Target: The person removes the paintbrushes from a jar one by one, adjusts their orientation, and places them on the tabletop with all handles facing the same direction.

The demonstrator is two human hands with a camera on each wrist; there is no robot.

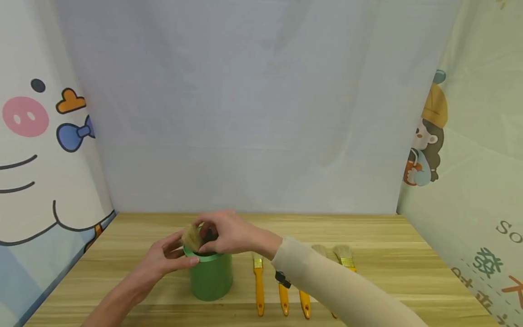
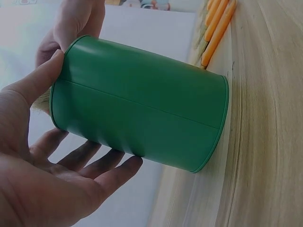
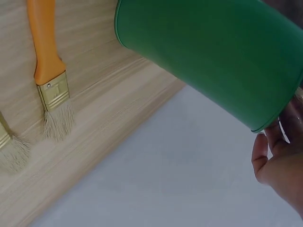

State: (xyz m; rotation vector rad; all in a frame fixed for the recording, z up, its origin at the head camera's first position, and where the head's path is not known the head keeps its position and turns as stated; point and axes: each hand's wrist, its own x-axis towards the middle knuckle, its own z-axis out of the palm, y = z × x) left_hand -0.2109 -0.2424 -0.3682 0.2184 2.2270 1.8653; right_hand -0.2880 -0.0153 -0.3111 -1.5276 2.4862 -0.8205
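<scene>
A green cylindrical pot [image 1: 211,279] is at the left of the wooden table, its plain outer wall [image 2: 137,99] seen up close in the left wrist view. My left hand [image 1: 165,259] grips it near the top, thumb at the rim and fingers around the side. Over the mouth, my right hand [image 1: 229,234] curls its fingers and thumb at a paintbrush whose pale bristles [image 1: 190,238] stick up past the rim. The handle of that brush is hidden, and fingers cover most of the opening.
Several orange-handled paintbrushes [image 1: 259,286] lie to the right of the pot on the wooden table [image 1: 380,290], bristles pointing away from me. My right sleeve covers some of them. A pale cloth backdrop [image 1: 253,113] rises behind the table, with printed cloth on both sides.
</scene>
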